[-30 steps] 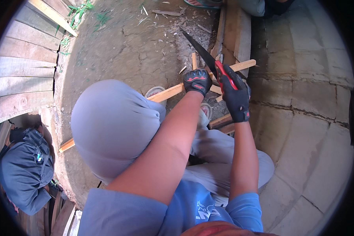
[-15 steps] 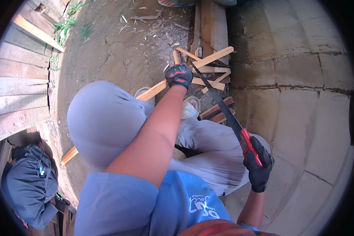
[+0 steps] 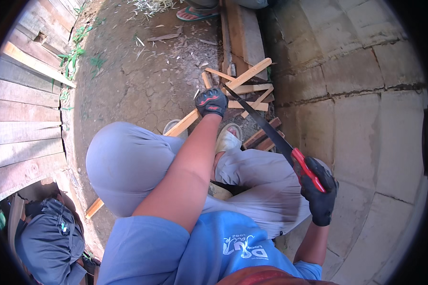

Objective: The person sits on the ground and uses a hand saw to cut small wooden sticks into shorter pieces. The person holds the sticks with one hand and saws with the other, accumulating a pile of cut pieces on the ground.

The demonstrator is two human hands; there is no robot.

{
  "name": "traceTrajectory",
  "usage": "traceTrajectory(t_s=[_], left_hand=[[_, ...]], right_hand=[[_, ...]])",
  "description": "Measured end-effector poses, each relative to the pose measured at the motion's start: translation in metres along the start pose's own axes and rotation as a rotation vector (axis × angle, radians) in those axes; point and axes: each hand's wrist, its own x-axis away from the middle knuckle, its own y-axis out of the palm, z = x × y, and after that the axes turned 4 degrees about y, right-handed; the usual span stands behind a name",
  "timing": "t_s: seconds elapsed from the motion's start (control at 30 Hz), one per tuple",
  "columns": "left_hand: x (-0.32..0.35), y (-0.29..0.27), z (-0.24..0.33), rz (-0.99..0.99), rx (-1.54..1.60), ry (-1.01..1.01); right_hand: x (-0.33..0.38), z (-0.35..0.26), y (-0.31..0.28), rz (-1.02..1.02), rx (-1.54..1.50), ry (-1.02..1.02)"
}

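My left hand (image 3: pixel 211 102), in a black and red glove, is closed around a pale wooden strip (image 3: pixel 183 122). The strip slants down to the left and passes behind my raised knee. In my black-gloved right hand (image 3: pixel 320 192) is a hand saw (image 3: pixel 271 132), gripped by its red handle. Its dark blade points up and left, and the tip lies close beside my left hand, by the end of another visible length of pale wood (image 3: pixel 248 75). Whether that length is the same strip is hidden by my left hand.
Several cut wood pieces (image 3: pixel 252 105) lie beyond the blade, with darker blocks (image 3: pixel 261 135) nearer my foot. A thick timber beam (image 3: pixel 245 35) runs away at the top, beside another person's sandalled foot (image 3: pixel 198 14). A block wall (image 3: pixel 354 128) stands right; a dark backpack (image 3: pixel 50 242) sits lower left.
The view has shifted slightly, so most things sit a little differently in it. My left hand keeps its hold on the strip, and my right hand still grips the saw, its tip near the wood.
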Motion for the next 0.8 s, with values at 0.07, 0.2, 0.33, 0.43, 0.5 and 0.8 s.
traceTrajectory(t_s=[0.07,0.2,0.33,0.43,0.5,0.8], left_hand=[[-0.001,0.000,-0.001,-0.011,-0.004,0.003],[-0.003,-0.004,-0.001,-0.049,0.021,-0.017],[-0.006,-0.012,-0.001,-0.117,0.051,-0.034],[-0.009,-0.025,0.004,-0.222,0.056,-0.026],[-0.018,-0.031,0.003,-0.314,0.061,0.002],[-0.036,-0.038,-0.010,-0.526,0.186,0.025]], right_hand=[[0.002,-0.001,0.000,0.006,-0.058,0.071],[0.003,-0.012,-0.006,-0.029,0.068,-0.008],[0.005,-0.013,-0.013,-0.117,-0.025,-0.180],[0.009,-0.014,-0.011,-0.143,-0.093,-0.084],[0.010,-0.010,-0.009,-0.126,-0.057,-0.040],[-0.001,-0.009,0.002,0.011,-0.014,-0.093]])
